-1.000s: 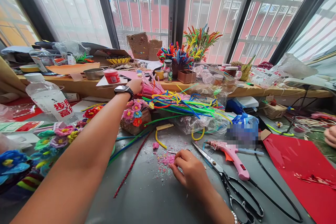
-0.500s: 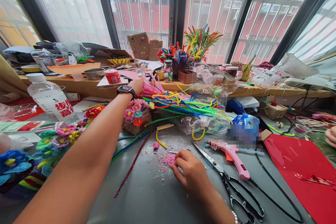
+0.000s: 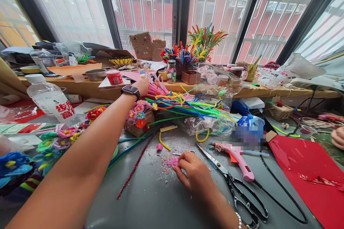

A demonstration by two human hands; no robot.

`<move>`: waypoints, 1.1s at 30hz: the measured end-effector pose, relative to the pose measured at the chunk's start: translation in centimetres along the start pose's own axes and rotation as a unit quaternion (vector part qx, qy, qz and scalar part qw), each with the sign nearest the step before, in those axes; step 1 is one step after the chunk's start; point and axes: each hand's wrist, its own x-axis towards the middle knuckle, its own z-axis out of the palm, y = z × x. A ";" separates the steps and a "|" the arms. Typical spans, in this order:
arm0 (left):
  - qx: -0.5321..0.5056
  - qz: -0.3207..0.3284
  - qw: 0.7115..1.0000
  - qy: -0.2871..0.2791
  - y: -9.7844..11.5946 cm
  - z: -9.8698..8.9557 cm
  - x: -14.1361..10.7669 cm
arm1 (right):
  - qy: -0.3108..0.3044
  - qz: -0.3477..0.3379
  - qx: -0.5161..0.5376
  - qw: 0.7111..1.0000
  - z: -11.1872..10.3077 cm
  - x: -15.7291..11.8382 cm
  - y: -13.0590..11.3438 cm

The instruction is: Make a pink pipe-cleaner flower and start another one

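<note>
My left hand (image 3: 142, 85), with a black watch (image 3: 130, 92) at its wrist, reaches to the pink pipe cleaners (image 3: 157, 85) by the ledge; its fingertips are hidden. Low over the grey table, my right hand (image 3: 194, 172) has its fingers curled beside a heap of pink fluff trimmings (image 3: 171, 161). Whatever lies between those fingers is hidden. A thin metal blade (image 3: 176, 154) and a small ring handle show just beyond the knuckles, partly covered by the hand. A pink fluffy piece (image 3: 159, 147) and a dark red glittery pipe cleaner (image 3: 135, 168) lie to the left.
Large scissors (image 3: 228, 179) and a pink glue gun (image 3: 243, 164) with its cord lie at right. Behind spreads a bundle of coloured pipe cleaners (image 3: 185, 105). Pipe-cleaner flowers (image 3: 61, 141) and a water bottle (image 3: 51, 100) stand left. Another person's hand (image 3: 338, 138) shows at the right edge.
My left hand has moved slightly to the right by the pink pipe cleaners. My right hand keeps nearly the same place and pose. The view has shifted a little.
</note>
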 end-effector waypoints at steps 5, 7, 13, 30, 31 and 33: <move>0.037 0.029 0.999 -0.003 0.0 -2.0 -0.4 | -0.009 0.006 0.002 1.000 0.1 0.0 0.0; 0.047 0.045 0.998 -0.006 0.0 -2.8 -0.7 | -0.013 0.009 -0.002 1.000 0.1 0.0 0.1; 0.069 0.068 0.995 -0.036 -0.5 -4.1 -1.7 | -0.005 0.009 -0.006 1.000 0.2 0.0 0.3; 0.016 0.053 0.996 -0.071 0.6 -2.2 -2.5 | -0.011 0.017 -0.056 0.998 -1.9 4.7 -1.3; 0.009 0.051 0.997 -0.064 0.7 -2.1 -2.5 | -0.010 0.018 -0.062 0.998 -2.0 5.8 -1.2; -0.004 0.052 0.998 -0.047 0.7 -2.0 -2.4 | 0.016 0.029 -0.079 0.996 -2.0 8.1 -0.7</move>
